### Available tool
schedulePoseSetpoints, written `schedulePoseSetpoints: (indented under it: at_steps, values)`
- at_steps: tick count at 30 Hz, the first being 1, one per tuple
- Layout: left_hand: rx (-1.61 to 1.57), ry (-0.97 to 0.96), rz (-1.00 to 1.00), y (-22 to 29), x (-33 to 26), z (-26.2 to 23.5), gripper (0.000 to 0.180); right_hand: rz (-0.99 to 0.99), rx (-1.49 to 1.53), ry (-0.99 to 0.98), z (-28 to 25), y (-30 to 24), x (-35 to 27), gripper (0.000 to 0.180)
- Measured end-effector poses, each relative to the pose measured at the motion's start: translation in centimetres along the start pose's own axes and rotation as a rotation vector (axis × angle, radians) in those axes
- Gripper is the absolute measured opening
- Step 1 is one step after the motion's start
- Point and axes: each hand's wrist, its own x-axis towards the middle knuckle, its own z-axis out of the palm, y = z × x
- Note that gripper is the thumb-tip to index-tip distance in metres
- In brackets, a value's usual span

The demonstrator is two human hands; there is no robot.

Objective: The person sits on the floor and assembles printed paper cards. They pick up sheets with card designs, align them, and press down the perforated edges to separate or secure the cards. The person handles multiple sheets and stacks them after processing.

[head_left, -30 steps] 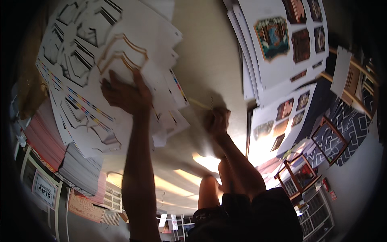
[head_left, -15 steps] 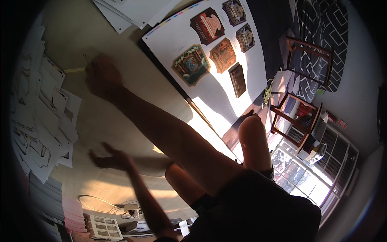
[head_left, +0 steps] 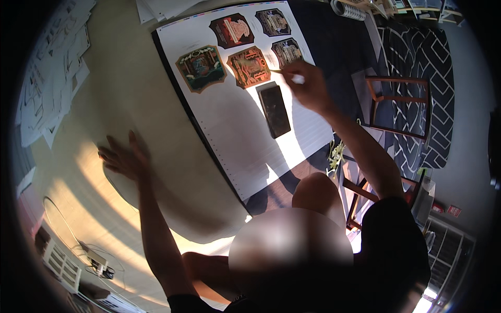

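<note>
A large white printed sheet (head_left: 219, 125) lies in front of me. On it are several ornate label shapes, among them an orange-brown label (head_left: 249, 68) and a green label (head_left: 201, 69). My right hand (head_left: 307, 86) is over the sheet, fingers pinched on a thin pointed stick-like tool (head_left: 276, 71). Its tip is at the orange-brown label's right edge; its exact kind is unclear. A dark rectangular slab (head_left: 275, 110) lies on the sheet just below that label. My left hand (head_left: 125, 156), fingers spread and holding nothing, is over the pale floor to the left of the sheet.
Loose cut paper sheets (head_left: 55, 73) pile up at the far left. A power strip with cables (head_left: 96, 258) is at the lower left. Wooden chair frames (head_left: 399, 107) and a black-and-white patterned cloth (head_left: 441, 99) stand at the right, near a small plant (head_left: 336, 156).
My right hand has swung from the floor on the left across to the labels, now with a thin pointed tool in it. My left hand has moved up. The view has turned.
</note>
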Motion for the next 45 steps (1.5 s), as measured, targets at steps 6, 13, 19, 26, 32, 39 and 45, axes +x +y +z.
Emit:
schedulePoseSetpoints:
  at_steps: [6, 13, 19, 26, 32, 39, 45]
  values:
    - [0.038, 0.041, -0.017, -2.2, -0.9, 3.0, 0.069, 0.583, -0.335, 0.116, -15.9, 16.1, -19.5, 0.016]
    - [-0.634, -0.618, -0.218, -12.2, -1.6, -2.4, 0.066, 0.478, -0.522, 0.178, -14.4, 31.7, -29.7, 0.009]
    - [0.291, -1.007, -0.142, 1.0, -9.7, -16.5, 0.082, 0.269, -0.325, 0.311, -17.0, 27.7, -28.6, 0.004]
    - [0.214, -0.594, 0.689, 24.4, -11.8, -24.8, 0.057, 0.412, 0.373, 0.290, -18.6, 25.2, -27.0, 0.017]
    - [-0.013, -0.763, 0.866, 38.3, -20.7, -28.4, 0.054, 0.648, 1.294, 0.178, -18.8, 26.0, -28.9, 0.018]
    - [-0.316, -1.060, 0.624, 36.9, -25.1, -26.2, 0.043, 0.540, 1.529, -0.042, -17.2, 17.5, -26.0, 0.021]
    - [-0.830, -1.015, 0.172, 35.4, -26.3, -22.1, 0.031, 0.530, 1.284, -0.272, -14.1, 9.0, -24.4, 0.022]
